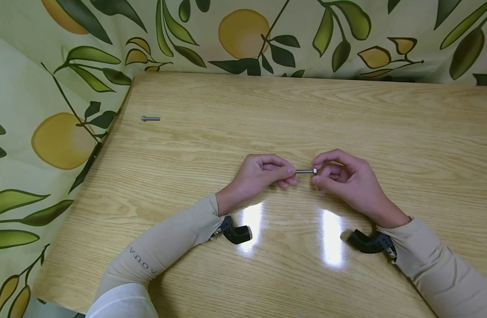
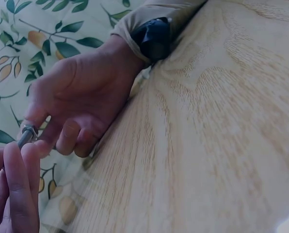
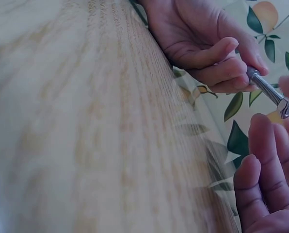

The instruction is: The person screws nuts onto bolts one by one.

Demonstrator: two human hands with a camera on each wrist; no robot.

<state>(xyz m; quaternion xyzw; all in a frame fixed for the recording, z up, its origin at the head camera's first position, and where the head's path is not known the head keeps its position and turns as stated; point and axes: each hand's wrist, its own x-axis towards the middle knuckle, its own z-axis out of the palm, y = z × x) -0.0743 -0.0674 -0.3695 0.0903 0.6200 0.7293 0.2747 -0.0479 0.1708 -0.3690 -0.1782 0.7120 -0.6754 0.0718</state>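
Observation:
My left hand pinches a metal bolt between thumb and fingers, with the threaded shank pointing right. A hex nut sits at the free end of that shank in the right wrist view. My right hand is around the nut end, thumb and fingers spread to either side. A small gap shows between its fingertips and the nut in the right wrist view. The bolt's head is mostly hidden by the left fingers.
Another bolt lies on the wooden table at the far left. A patterned cloth with fruit and leaves hangs behind and left of the table. Black wrist devices sit beneath both wrists.

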